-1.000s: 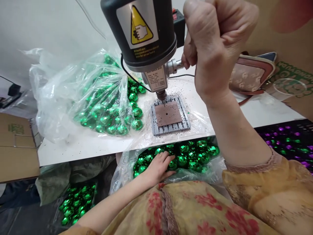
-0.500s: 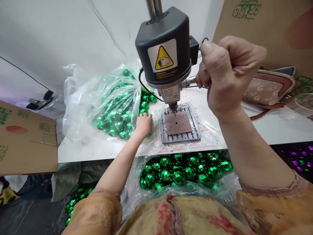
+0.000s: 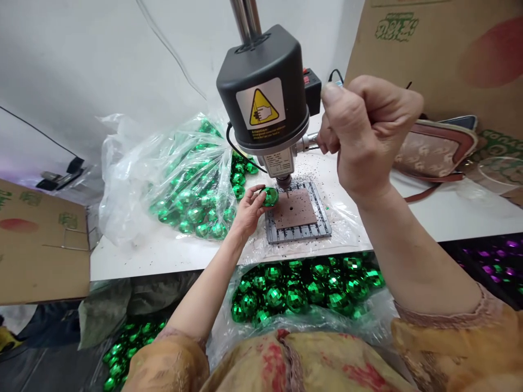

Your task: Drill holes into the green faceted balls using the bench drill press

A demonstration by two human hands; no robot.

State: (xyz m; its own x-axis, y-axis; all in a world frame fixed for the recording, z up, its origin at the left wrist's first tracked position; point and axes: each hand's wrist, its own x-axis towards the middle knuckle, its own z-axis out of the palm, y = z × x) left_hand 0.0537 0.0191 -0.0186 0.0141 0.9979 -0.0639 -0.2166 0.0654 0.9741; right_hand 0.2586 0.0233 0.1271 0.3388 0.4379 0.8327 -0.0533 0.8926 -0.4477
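Between the fingertips of my left hand (image 3: pixel 250 209) is a shiny green faceted ball (image 3: pixel 269 197), held just left of the drill bit. My right hand (image 3: pixel 363 133) is a fist around the feed handle (image 3: pixel 309 142) of a black bench drill press (image 3: pixel 261 90); most of the handle is hidden by the fingers. Under the bit lies a brown square board (image 3: pixel 300 208) with a small hole. It rests on the slotted metal base (image 3: pixel 292 235), with dark shavings scattered about.
A clear plastic bag (image 3: pixel 134 179) with several green balls lies on the white table (image 3: pixel 139 260) at left. More green balls (image 3: pixel 296 298) sit below the front edge. Cardboard boxes (image 3: pixel 41 245) flank the table, and a pouch (image 3: pixel 433 147) lies at right.
My left hand has come up from the balls beside the bag and moved right towards the drill, now with a green ball in its fingers. My right hand still grips the handle.
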